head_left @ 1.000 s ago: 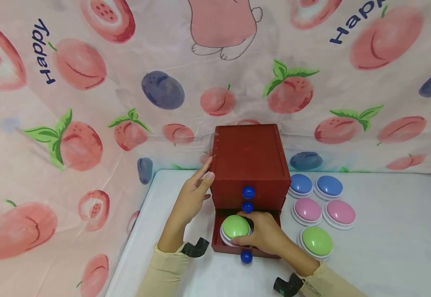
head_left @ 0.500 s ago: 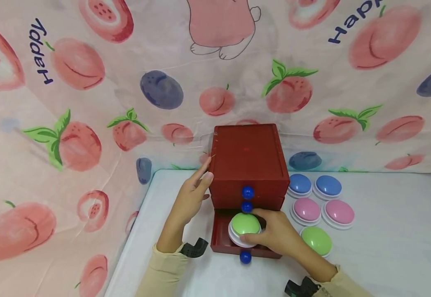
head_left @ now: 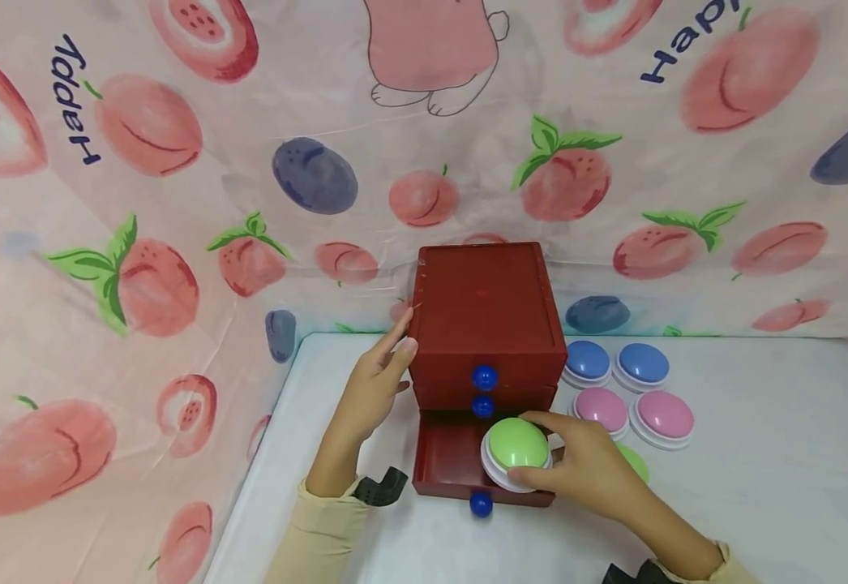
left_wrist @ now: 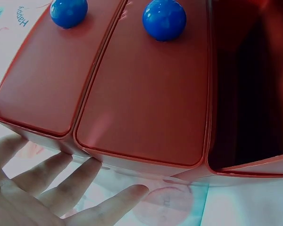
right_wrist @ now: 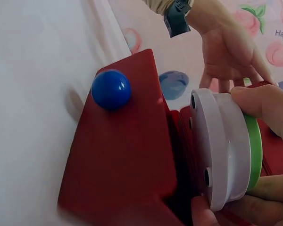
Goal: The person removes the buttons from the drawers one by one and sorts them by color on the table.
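Observation:
My right hand (head_left: 595, 464) grips a green dome button with a white base (head_left: 516, 444), thumb at the near side and fingers at the far side. The button is over the right part of the pulled-out bottom drawer (head_left: 444, 454) of a dark red cabinet (head_left: 486, 300). In the right wrist view its white base (right_wrist: 217, 146) stands on edge, tipped up, with small dark feet on the underside. My left hand (head_left: 369, 393) rests against the cabinet's left side. The left wrist view shows that hand's spread fingers (left_wrist: 104, 209) along the cabinet's edge.
To the right on the white table (head_left: 774, 487) stand two blue buttons (head_left: 643, 362), two pink buttons (head_left: 665, 415) and another green button (head_left: 634, 462), partly hidden behind my right hand. Blue knobs (head_left: 481, 504) stick out from the drawer fronts. Fruit-patterned cloth (head_left: 468, 146) hangs behind.
My right hand has lifted the green button from the left part of the bottom drawer and moved it rightward. My left hand stays at the cabinet's side.

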Available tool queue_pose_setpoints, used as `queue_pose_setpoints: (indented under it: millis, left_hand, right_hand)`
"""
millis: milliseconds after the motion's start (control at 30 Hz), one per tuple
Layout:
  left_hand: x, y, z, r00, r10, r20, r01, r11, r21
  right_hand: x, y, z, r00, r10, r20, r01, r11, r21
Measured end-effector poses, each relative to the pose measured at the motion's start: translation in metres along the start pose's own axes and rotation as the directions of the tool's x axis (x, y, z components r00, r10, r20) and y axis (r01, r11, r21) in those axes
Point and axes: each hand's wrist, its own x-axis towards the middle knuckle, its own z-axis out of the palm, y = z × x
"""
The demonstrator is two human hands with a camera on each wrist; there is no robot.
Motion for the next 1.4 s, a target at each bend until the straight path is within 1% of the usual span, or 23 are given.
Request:
queue_pose_setpoints:
  millis: [100,267,333,433,500,567,667,767,900,1067,1133,1233,1400]
  left_hand:
    - [0.000,-0.001,-0.001,1.000,0.000,-0.002,0.000,1.000,0.001]
    - [0.000,-0.001,-0.001,1.000,-0.003,0.004,0.003,1.000,-0.005]
    - [0.000,-0.001,-0.001,1.000,-0.003,0.004,0.003,1.000,-0.011]
    - [0.000,-0.001,0.000,1.000,0.001,0.004,-0.001,1.000,-0.018]
    - [0.000,-0.001,0.000,1.000,0.002,0.002,-0.002,1.000,-0.018]
    - [0.000,0.000,0.000,1.000,0.003,0.000,-0.003,1.000,-0.014]
    - [0.000,0.001,0.001,1.000,-0.001,-0.004,0.001,1.000,-0.007]
    - [0.000,0.001,0.001,1.000,-0.004,-0.005,0.004,1.000,-0.006]
    - [0.000,0.001,0.001,1.000,-0.010,-0.007,0.010,1.000,-0.009]
    - [0.000,0.000,0.001,1.000,-0.010,-0.007,0.010,1.000,-0.012]
    - [0.000,-0.001,0.001,1.000,-0.009,-0.006,0.009,1.000,-0.012]
    - [0.000,0.000,0.001,1.000,-0.010,-0.007,0.010,1.000,-0.010]
    - [0.000,0.000,0.001,1.000,-0.011,-0.010,0.011,1.000,-0.007]
  right_hand:
    - [-0.005,0.007,-0.009,1.000,0.020,-0.009,-0.020,1.000,0.008]
    - [-0.014,0.023,-0.027,0.998,-0.004,-0.062,0.005,1.000,0.011]
    - [-0.018,0.030,-0.036,0.996,-0.016,-0.084,0.016,1.000,0.001]
    - [-0.024,0.043,-0.052,0.994,-0.015,-0.105,0.012,0.999,-0.033]
    - [-0.029,0.052,-0.061,0.991,-0.015,-0.130,0.006,0.997,-0.072]
    - [-0.033,0.062,-0.071,0.989,0.003,-0.148,-0.020,0.993,-0.117]
    - [-0.040,0.077,-0.083,0.987,0.046,-0.151,-0.071,0.984,-0.161]
    - [-0.046,0.091,-0.093,0.985,0.081,-0.155,-0.108,0.979,-0.173]
    - [-0.053,0.106,-0.101,0.977,0.084,-0.195,-0.119,0.978,-0.173]
    - [-0.062,0.124,-0.108,0.977,0.133,-0.164,-0.165,0.965,-0.202]
    - [-0.063,0.130,-0.111,0.976,0.171,-0.131,-0.198,0.954,-0.225]
    - [-0.064,0.139,-0.113,0.973,0.204,-0.107,-0.225,0.941,-0.252]
    - [-0.068,0.152,-0.111,0.973,0.220,-0.075,-0.232,0.936,-0.266]
